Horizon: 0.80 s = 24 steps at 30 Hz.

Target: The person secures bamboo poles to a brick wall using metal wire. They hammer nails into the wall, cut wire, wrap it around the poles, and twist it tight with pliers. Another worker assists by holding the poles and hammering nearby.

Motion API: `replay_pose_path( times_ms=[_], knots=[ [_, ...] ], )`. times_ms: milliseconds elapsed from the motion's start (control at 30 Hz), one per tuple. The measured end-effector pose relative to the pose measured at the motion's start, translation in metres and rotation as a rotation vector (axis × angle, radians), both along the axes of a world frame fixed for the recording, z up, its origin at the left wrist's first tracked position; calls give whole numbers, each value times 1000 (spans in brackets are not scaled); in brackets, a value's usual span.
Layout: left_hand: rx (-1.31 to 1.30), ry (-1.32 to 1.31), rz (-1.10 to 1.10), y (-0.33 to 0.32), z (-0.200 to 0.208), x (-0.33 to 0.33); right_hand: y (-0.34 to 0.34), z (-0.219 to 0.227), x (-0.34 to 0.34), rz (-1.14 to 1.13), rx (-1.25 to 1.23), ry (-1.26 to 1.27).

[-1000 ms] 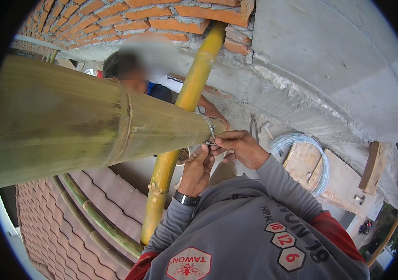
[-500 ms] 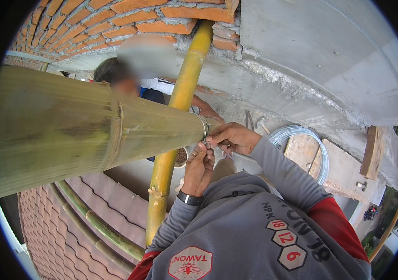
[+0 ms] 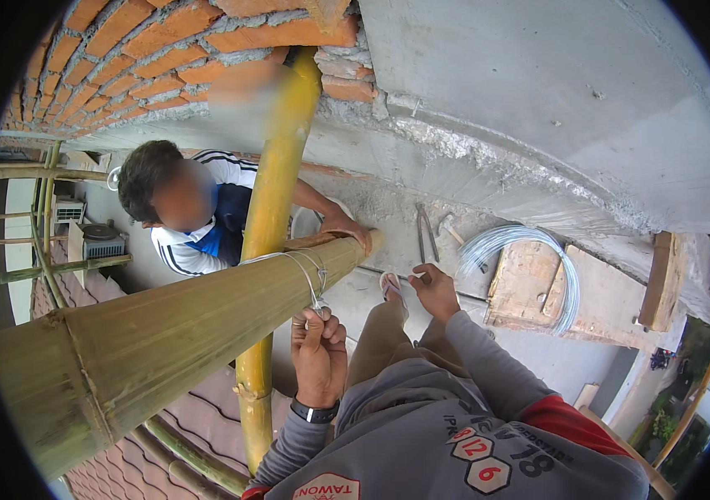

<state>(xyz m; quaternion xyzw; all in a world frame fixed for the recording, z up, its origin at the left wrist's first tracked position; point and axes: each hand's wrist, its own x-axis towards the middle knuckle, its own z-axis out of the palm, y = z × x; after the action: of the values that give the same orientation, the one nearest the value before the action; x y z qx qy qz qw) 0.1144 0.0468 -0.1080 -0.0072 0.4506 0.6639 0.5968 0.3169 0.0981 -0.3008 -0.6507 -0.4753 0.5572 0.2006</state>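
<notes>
A thick green bamboo pole runs from the lower left toward the middle, crossing a yellow bamboo pole. Thin binding wire loops round the green pole. My left hand is closed at the pole's near side, pinching the twisted wire ends between thumb and fingers. Away from the pole, to the right, my right hand has curled fingers. A dark thin rod shows behind it; whether the hand holds anything cannot be made out. A co-worker's hand rests by the green pole's far end.
A co-worker crouches beyond the poles. On the floor at right lie a coil of wire, boards, a hammer and a long-handled tool. Brick wall rises behind; roof tiles lie below.
My right hand has left the wire and moved away to the right. My left hand still pinches the wire, now lower left in view. The view has shifted, showing more of the co-worker.
</notes>
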Motion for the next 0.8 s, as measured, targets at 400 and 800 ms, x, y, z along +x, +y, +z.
replay_pose_path(
  times_ms=[400,800],
  knots=[
    [35,-22,157,-8,-8,11,54,-399,6,142,-176,-743],
    [59,-36,109,-3,-12,12,64,-197,72,103,-72,-41]
  ],
)
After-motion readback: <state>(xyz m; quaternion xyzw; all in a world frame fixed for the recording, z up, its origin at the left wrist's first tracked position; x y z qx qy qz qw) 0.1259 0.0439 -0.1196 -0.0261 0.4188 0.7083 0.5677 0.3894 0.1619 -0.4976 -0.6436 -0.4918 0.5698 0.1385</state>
